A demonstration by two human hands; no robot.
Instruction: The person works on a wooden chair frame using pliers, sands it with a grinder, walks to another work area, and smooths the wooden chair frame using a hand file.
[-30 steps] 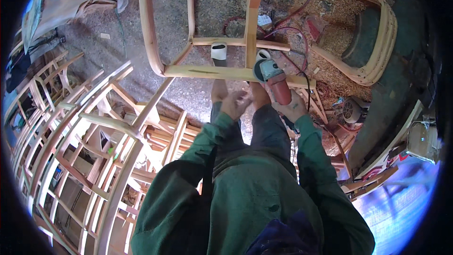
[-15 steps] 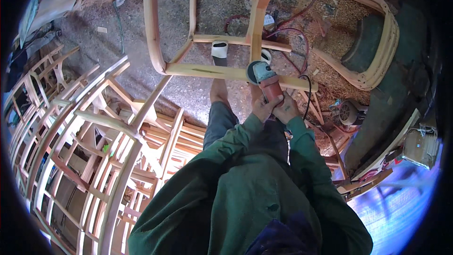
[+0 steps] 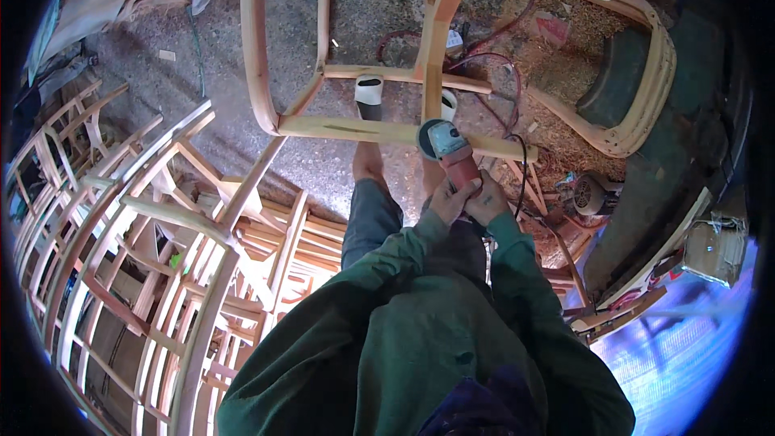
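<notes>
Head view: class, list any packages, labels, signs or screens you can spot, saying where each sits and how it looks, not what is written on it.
Cardboard box: far right, beside the dark bench; brown, crumpled, open-topped.
Label: on the head of the angle grinder that both hands grip; small, pale blue-grey patch.
No signs or screens show.

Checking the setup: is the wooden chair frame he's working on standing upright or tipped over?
Tipped: the chair frame lies on the ground, legs pointing sideways.

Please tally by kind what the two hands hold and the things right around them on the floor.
Angle grinder, held by left hand and right hand: 1
Wooden chair frame under the disc: 1
White cups: 2
Electric motor: 1
Total: 5
</notes>
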